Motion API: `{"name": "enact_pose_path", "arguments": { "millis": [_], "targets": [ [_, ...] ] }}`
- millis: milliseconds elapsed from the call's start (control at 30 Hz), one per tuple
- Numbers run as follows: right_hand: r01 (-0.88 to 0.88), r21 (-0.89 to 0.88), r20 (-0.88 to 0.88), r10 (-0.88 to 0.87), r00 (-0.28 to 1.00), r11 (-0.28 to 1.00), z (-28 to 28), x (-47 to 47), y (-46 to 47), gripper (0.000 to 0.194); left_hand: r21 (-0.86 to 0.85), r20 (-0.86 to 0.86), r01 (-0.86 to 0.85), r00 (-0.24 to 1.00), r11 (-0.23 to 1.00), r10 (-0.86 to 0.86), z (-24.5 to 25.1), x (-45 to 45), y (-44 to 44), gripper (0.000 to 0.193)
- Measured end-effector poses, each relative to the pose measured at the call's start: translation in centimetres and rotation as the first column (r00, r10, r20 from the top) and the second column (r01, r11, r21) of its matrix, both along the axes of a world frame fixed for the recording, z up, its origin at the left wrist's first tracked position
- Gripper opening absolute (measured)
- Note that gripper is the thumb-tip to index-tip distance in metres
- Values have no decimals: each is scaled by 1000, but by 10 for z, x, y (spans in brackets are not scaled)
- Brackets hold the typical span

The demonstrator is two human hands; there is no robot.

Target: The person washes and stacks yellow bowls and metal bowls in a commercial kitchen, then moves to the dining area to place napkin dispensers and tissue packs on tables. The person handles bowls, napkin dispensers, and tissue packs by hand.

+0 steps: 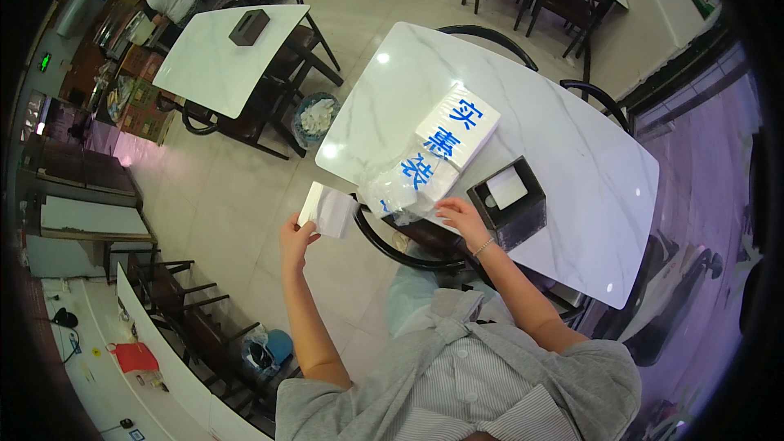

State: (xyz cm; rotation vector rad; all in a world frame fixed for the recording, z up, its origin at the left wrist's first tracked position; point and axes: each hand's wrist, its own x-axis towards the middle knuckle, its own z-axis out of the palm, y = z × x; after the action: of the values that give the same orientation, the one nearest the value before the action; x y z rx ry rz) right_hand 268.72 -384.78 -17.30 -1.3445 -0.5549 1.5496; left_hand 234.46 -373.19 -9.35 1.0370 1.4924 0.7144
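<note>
My left hand [300,237] grips a stack of white paper napkins [327,211] by its lower left edge, out over the floor. On the marble-patterned table lies a clear plastic pack of white napkins [456,125] with blue writing, its torn, loose end towards me. My right hand [458,218] is beside that loose plastic wrap [401,196], fingers spread and slightly bent; whether a fingertip touches the wrap, I cannot tell. Right of the pack, a dark napkin box [511,205] stands open on the table, with some white napkins [507,188] inside.
The marble-patterned table [588,196] has black-framed chairs [404,257] around it. A second table [208,43] bears a brown tissue box [250,27]. Between them stands a lined bin [316,117] full of white paper. A person [171,3] is at the far left.
</note>
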Motion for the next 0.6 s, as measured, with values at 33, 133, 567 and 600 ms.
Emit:
{"name": "enact_pose_path", "arguments": {
  "millis": [33,133,567,600],
  "targets": [
    [-63,118,33,59,998,991,9,-9,4,42,34,69,35,997,999,-37,13,6,-4,38],
    [-226,326,420,74,905,918,75,-34,19,53,168,97,166,978,972,-183,46,26,-20,42],
    [-271,127,57,266,962,954,51,2,-22,33,680,-521,604,797,416,-306,85,129,-82,48],
    [-129,121,-205,152,967,984,54,0,-36,34,699,-589,644,765,311,-260,77,136,-88,49]
  ]
}}
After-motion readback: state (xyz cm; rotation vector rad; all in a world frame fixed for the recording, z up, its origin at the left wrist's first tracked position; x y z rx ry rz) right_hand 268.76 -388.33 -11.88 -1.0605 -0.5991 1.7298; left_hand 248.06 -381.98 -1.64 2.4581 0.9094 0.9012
